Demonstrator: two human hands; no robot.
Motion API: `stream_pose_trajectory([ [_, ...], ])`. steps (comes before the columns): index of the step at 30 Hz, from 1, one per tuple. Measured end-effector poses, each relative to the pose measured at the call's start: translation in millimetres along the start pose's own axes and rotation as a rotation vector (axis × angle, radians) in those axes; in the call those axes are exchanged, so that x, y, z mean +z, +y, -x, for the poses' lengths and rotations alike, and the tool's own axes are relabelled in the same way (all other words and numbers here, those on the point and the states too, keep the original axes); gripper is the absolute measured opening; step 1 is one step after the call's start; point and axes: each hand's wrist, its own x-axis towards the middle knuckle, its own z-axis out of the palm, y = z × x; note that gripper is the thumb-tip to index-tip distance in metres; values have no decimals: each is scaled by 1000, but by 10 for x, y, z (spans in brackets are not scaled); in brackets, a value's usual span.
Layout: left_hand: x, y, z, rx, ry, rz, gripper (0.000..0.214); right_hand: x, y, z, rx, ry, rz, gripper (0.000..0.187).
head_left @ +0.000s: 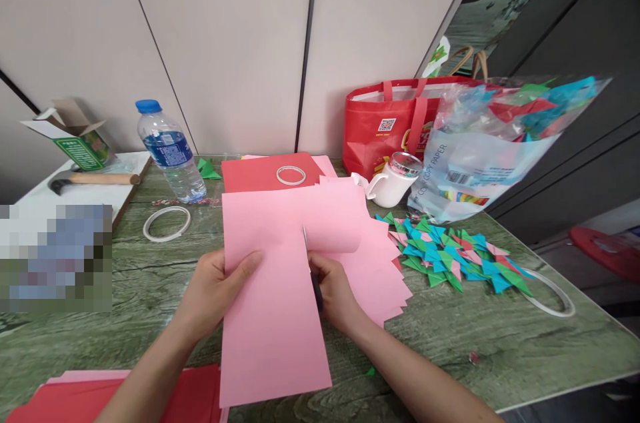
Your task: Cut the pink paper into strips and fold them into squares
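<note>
The pink sheet (270, 336) is held at the centre of my view, its left edge pinched in my left hand (217, 288), while my right hand (334, 291) grips the scissors (317, 291), blades within a part-made cut. Outward from the sheet, I record a tape roll (170, 237) at ten o'clock, a water bottle (171, 155) at eleven and red paper (195, 393) at eight.

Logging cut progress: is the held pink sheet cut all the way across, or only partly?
Only partly: the cut edge stops at the scissors, and the pink sheet is unbroken beyond them.
</note>
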Motion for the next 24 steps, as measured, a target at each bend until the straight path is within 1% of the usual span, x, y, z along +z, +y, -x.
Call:
stream_pose_trajectory([
  [4, -5, -12, 0, 4, -2, -10, 35, 7, 5, 1, 24, 33, 15, 8],
  [7, -3, 4, 0, 11, -3, -29, 35, -6, 3, -7, 6, 19, 33, 9],
  [12, 3, 43, 5, 3, -102, -98, 37, -53, -36, -24, -46, 23, 86, 14],
  [14, 5, 42, 8, -5, -123, -95, 38, -66, -50, -28, -59, 25, 92, 18],
  [16, 6, 33, 9, -11, -122, -87, 39, -72, -54, -29, -66, 20, 93, 21],
  [24, 12, 22, 12, -37, -122, -81, 41, -67, -30, -24, -61, 20, 92, 20],
])
